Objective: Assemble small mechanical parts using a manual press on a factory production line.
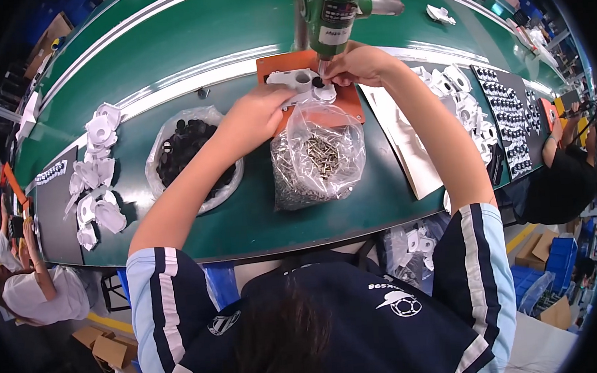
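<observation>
A white plastic housing (283, 77) with round openings lies on an orange base plate (350, 105) below a green press (332, 13). Its near left side is held by my left hand (256, 114), whose fingers are closed over the edge. A black round piece (317, 82) sits at the housing's right end, close under the press tip. Right beside that tip, my right hand (359, 66) has its fingers pinched together; what they hold, if anything, is hidden. A clear bag of small metal screws (324, 154) stands just in front of the plate.
To the left are a bag of black round parts (187, 149) and a pile of white housings (96, 168). More white housings (468, 104) lie right, beside cardboard (405, 146) and a dark board with rows of parts (506, 119). People work at both sides.
</observation>
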